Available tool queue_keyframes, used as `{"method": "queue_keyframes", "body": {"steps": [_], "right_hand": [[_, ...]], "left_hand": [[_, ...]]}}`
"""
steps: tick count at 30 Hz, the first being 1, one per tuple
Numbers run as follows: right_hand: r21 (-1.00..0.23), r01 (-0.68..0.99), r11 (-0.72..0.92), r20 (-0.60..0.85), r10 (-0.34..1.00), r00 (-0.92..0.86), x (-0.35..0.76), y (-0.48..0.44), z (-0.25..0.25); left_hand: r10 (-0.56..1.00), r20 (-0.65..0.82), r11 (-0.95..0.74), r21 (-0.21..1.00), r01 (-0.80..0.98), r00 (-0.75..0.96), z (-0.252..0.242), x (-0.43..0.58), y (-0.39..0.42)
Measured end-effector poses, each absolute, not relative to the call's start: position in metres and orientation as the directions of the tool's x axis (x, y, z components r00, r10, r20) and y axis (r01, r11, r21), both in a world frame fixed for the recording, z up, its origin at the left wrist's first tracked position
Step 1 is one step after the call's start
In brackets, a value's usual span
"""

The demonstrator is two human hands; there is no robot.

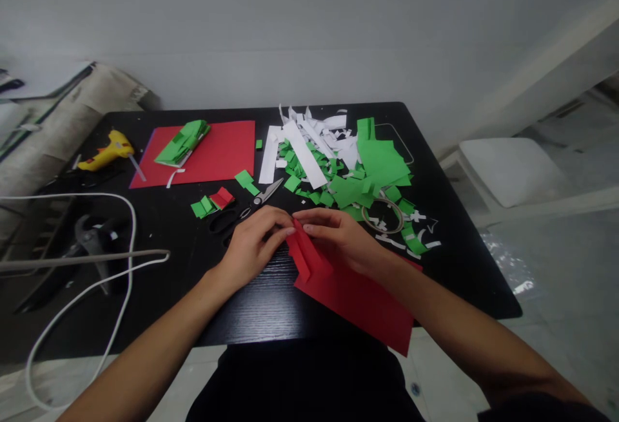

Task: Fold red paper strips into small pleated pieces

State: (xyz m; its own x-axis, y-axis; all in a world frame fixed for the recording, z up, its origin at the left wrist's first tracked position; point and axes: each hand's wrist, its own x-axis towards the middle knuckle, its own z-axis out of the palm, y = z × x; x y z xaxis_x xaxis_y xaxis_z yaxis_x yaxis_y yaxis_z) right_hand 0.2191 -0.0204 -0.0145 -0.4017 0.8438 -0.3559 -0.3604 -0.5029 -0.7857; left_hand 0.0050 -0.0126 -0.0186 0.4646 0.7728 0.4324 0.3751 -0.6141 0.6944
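Note:
Between my two hands is a folded strip at the corner of a red paper sheet, whose far corner reaches past the table's front edge. My left hand pinches the strip's upper end with thumb and fingers. My right hand closes on the same end from the other side, its fingertips close to those of the left. Just beyond my left hand lie open-bladed scissors, their handles partly behind the hand.
On the black table, green scraps, white strips and a tape roll lie beyond my hands. To the left are a red sheet, a yellow glue gun, pliers and a white cable.

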Motion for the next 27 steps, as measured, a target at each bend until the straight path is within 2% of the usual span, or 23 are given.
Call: {"method": "queue_keyframes", "body": {"steps": [5,11,19,27], "right_hand": [[-0.908,-0.223,-0.355,-0.259,0.893,-0.367,0.2222,-0.0204,-0.0142],[-0.958,-0.094,-0.272,-0.22,0.903,-0.37,0.2246,-0.0197,-0.0125],[-0.958,-0.096,-0.271,-0.214,0.896,-0.389,0.2242,-0.0197,-0.0142],[-0.929,-0.162,-0.333,-0.241,0.875,-0.421,0.2246,-0.019,-0.0126]], "left_hand": [[0.771,0.413,-0.612,0.692,0.384,0.485,-0.0192,0.0039,-0.0133],[0.781,0.383,-0.595,0.697,0.4,0.494,-0.019,0.0043,-0.0138],[0.804,0.325,-0.548,0.731,0.407,0.498,-0.0164,0.0046,-0.0142],[0.849,0.252,-0.438,0.827,0.352,0.464,-0.0171,0.0046,-0.0156]]}}
